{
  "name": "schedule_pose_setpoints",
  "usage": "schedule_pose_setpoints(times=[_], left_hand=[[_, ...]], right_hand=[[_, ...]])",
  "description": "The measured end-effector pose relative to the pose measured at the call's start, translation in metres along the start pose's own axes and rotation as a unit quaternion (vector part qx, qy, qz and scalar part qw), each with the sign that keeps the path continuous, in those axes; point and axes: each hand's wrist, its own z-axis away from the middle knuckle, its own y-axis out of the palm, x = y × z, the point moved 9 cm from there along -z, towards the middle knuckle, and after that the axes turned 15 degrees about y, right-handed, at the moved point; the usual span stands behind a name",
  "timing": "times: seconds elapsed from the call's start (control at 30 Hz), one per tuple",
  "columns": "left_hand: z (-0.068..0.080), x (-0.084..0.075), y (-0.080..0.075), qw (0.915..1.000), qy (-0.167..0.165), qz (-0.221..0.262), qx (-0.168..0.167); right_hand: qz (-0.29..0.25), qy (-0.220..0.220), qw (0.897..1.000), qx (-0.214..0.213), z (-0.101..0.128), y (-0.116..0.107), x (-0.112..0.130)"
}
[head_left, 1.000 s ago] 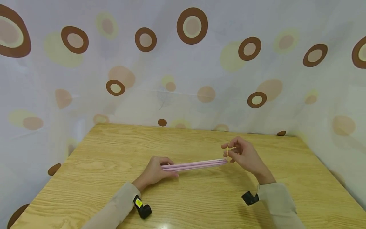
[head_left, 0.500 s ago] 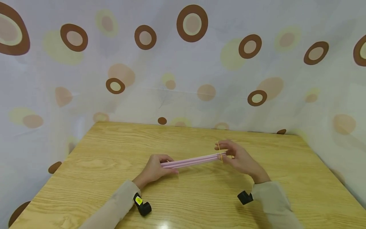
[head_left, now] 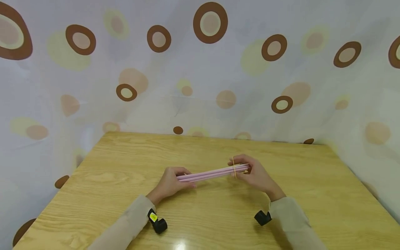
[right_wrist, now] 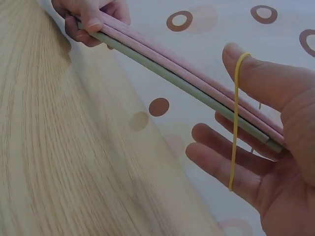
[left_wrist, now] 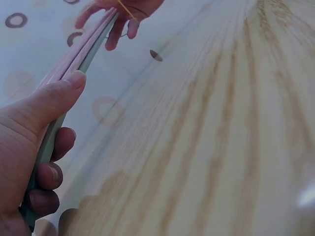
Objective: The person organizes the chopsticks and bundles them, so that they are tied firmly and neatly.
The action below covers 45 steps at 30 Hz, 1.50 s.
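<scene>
My left hand (head_left: 170,182) grips one end of a bundle of slender pink and pale green sticks (head_left: 206,175), thumb on one side and curled fingers on the other. The bundle is held above the table, tilted slightly up to the right. At its other end is my right hand (head_left: 255,176), with thumb and fingers spread. A yellow rubber band (right_wrist: 236,113) is stretched between that thumb and those fingers. In the right wrist view, the free ends of the sticks pass through the band's loop and reach towards the palm.
A wood-grain table (head_left: 200,215) lies beneath both hands. Behind it and at both sides hangs a pale cloth (head_left: 193,114) with brown and beige circles. Black camera mounts (head_left: 157,224) sit at the cuffs of both beige sleeves.
My right hand has moved left and slightly down, bringing the stretched rubber band over the sticks' right end. My left hand and its grip have barely shifted.
</scene>
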Motion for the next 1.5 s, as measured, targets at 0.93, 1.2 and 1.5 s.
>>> schedule_pose_setpoints(times=[0.93, 1.2, 1.5], left_hand=[[0.002, -0.002, -0.001, 0.9992, -0.019, 0.013, -0.032], [0.001, -0.001, -0.008, 0.9985, -0.016, -0.001, -0.053], [0.001, 0.004, -0.013, 0.9963, -0.030, -0.010, -0.080]], right_hand=[[-0.149, 0.110, 0.981, 0.051, 0.001, 0.033, -0.039], [-0.186, 0.142, 0.971, 0.042, -0.005, 0.046, -0.037], [-0.147, 0.125, 0.981, 0.002, -0.007, 0.052, -0.030]])
